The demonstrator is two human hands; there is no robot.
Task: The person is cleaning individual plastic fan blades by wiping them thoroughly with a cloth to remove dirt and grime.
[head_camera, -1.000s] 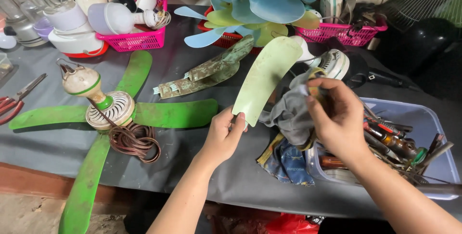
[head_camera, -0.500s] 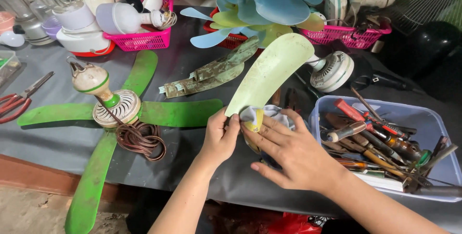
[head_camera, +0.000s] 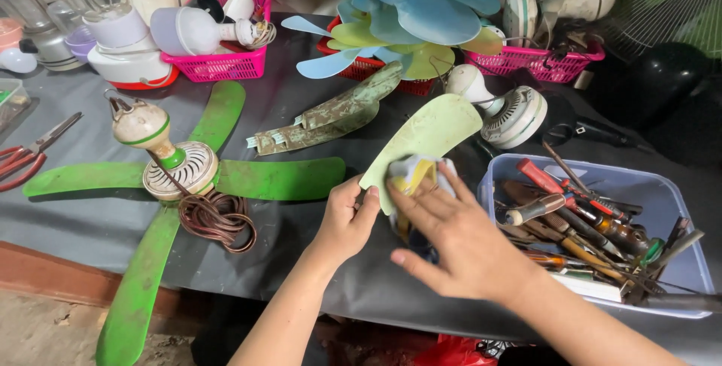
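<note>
While the green ceiling fan (head_camera: pixel 180 174) with its coiled brown cord (head_camera: pixel 218 219) lies spread over the dark table (head_camera: pixel 301 103) to the left, we see the left hand (head_camera: pixel 346 219) pinching the lower edge of a pale green fan blade (head_camera: pixel 425 136), thumb and fingers closed on it. Just right of that, the right hand (head_camera: pixel 462 242) is spread flat, fingers apart, pressing a yellow and grey rag (head_camera: pixel 414 178) against the blade's base. The blade slants up and away from the hands. We judge that a hard push from the rag could bend the thin blade or twist it out of the pinch. Further right, the clear bin of tools (head_camera: pixel 594 223) sits close to the wrist; a wide stroke could snag a screwdriver handle.
</note>
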